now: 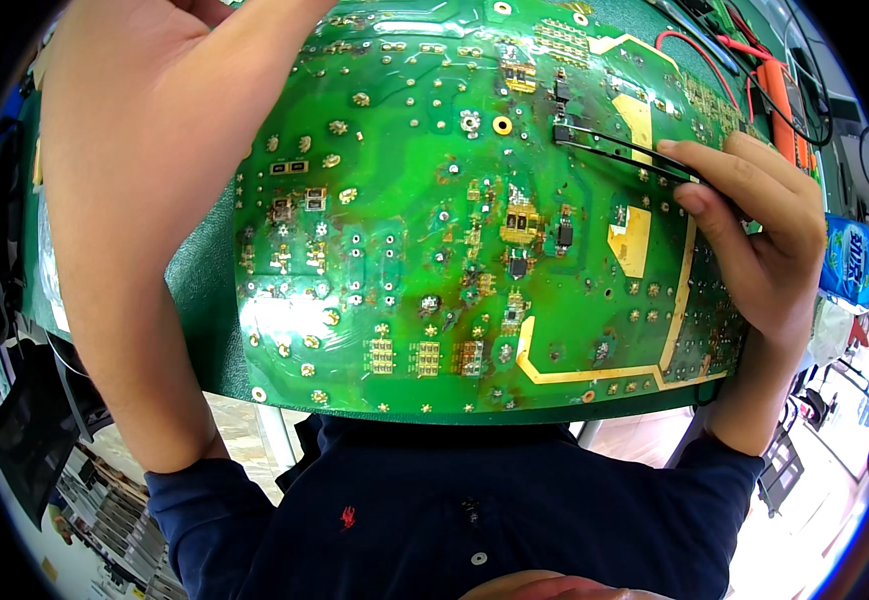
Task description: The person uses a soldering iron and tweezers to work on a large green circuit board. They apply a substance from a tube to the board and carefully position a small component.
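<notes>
A large green circuit board (pixel 394 215) lies in front of me, with brownish stains around several of its parts. My right hand (pixel 764 200) pinches black tweezers (pixel 626 155) between thumb and fingers. Their tips meet at a small black chip (pixel 561 133) in the board's upper middle; whether they grip it or only touch it I cannot tell. My left hand (pixel 179 50) reaches over the board's upper left corner. Its fingers run past the top of the picture, so what they do is hidden.
Under the board is a green mat (pixel 204 290). At the right stand a blue packet (pixel 847 262) and an orange tool (pixel 776 105), with a red cable (pixel 699 45) and black leads near them. A dark screen-like panel (pixel 34 430) is at the lower left.
</notes>
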Available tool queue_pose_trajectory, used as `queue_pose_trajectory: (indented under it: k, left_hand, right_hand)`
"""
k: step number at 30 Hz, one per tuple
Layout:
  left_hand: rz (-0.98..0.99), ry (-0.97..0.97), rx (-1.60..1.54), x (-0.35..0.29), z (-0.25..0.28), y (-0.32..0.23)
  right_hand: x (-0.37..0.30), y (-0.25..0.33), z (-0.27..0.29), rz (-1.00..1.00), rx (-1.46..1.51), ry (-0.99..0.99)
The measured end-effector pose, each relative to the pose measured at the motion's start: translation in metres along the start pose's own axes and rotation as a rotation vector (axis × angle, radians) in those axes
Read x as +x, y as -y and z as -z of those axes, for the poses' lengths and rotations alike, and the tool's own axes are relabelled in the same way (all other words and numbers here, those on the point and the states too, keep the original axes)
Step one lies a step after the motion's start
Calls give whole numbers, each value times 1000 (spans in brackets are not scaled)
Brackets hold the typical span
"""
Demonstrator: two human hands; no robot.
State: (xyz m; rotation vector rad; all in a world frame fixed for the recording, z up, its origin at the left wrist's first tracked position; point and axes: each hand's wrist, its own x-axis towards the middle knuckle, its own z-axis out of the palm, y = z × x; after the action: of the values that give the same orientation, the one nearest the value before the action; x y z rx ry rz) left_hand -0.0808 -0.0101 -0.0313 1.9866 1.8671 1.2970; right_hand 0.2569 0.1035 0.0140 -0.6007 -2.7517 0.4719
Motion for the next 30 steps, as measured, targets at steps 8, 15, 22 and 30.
queue_pose_trajectory:
  k: [8,15,22,30]
  left_hand:
    - [-1,0,-1,2,1,0]
    - [3,5,-2,2,1,1]
    - [4,3,-1,-1,1,1]
    - [-8,8,-17,1,-1,-2]
  right_hand:
    - [-2,0,2,-33,10,1]
    - [-2,0,3,-20,-7,3]
    - [-1,-2,-1,-5,-1,-4]
    - [-2,0,3,-15,-9,3]
